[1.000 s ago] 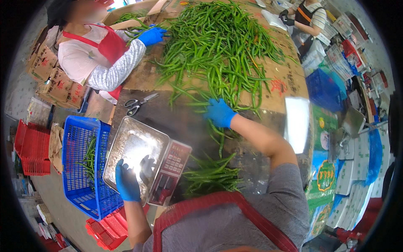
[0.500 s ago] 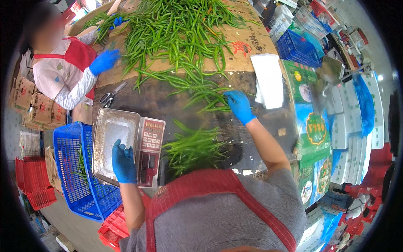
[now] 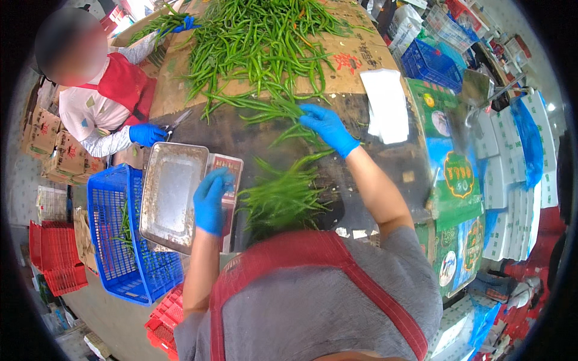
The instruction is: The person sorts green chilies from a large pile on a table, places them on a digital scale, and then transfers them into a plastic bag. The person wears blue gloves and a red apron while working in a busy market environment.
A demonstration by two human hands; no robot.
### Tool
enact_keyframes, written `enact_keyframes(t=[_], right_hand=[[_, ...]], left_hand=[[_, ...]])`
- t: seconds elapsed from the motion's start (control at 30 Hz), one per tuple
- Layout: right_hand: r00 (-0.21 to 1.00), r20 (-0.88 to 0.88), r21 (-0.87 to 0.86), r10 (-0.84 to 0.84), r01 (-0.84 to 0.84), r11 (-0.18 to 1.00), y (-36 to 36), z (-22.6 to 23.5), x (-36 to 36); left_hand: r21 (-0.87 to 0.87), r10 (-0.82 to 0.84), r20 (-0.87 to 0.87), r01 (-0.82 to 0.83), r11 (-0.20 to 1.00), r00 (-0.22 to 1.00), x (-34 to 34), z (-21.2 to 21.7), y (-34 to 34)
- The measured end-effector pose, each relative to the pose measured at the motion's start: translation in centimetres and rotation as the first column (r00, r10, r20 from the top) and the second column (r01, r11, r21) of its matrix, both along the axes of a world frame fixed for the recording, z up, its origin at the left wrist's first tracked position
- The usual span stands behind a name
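Observation:
Over the keypad side of a weighing scale (image 3: 224, 162), my left hand (image 3: 211, 201) is raised with fingers apart and nothing in it. The scale's metal pan (image 3: 174, 195) holds nothing and lies just left of that hand. My right hand (image 3: 330, 127) has its fingers closed around the ends of some green chilli peppers (image 3: 283, 110) at the near edge of the big heap. Between my hands and close to my apron, a blurred bunch of green chilli peppers (image 3: 283, 201) lies on the dark tabletop. Both my hands wear blue gloves.
A large chilli heap (image 3: 253, 48) covers the far table. At left a co-worker's gloved hand (image 3: 147, 134) is at the scissors (image 3: 177, 120); the other (image 3: 185, 24) is by chillies. A blue crate (image 3: 114, 240) stands beside the scale, white sheets (image 3: 385, 105) lie right.
My left hand has moved right, off the pan toward the keypad. My right hand has shifted slightly up and left. The co-worker's near hand has come down to the scissors.

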State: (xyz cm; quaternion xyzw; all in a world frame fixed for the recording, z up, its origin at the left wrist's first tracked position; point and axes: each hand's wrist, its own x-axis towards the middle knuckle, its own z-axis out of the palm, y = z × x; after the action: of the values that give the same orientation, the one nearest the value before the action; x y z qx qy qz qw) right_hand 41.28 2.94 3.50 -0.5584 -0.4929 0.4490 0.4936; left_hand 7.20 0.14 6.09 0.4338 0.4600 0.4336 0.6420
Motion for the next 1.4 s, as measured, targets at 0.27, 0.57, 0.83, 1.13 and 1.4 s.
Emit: enact_keyframes(t=[0.27, 0.57, 0.83, 1.13, 1.4], right_hand=[[0.922, -0.056, -0.023, 0.383, -0.384, 0.923, -1.9, 2.8, -2.0], [0.870, -0.190, -0.216, 0.454, -0.488, 0.846, -6.9, 2.9, 0.0], [0.974, -0.004, -0.152, 0.228, -0.226, 0.962, -9.2, 2.5, -1.6], [0.822, 0.551, -0.007, 0.147, -0.172, 0.985, -14.1, -6.6, -1.7], [0.951, 0.307, -0.125, -0.033, 0.075, 0.989, -14.3, -6.8, 1.0]], left_hand=[[0.308, -0.351, -0.020, 0.340, 0.889, 0.936, 11.4, 1.4, 3.9], [0.077, -0.181, 0.170, 0.170, 0.982, 0.969, 8.4, -1.0, 2.8], [0.021, -0.116, 0.203, 0.114, 0.993, 0.972, 6.7, -2.6, 2.0], [0.385, -0.012, -0.238, 0.106, 0.917, 0.971, 1.9, 4.1, 2.5], [0.252, -0.359, -0.811, 0.830, 0.498, 0.461, 6.3, 1.0, 2.3]])
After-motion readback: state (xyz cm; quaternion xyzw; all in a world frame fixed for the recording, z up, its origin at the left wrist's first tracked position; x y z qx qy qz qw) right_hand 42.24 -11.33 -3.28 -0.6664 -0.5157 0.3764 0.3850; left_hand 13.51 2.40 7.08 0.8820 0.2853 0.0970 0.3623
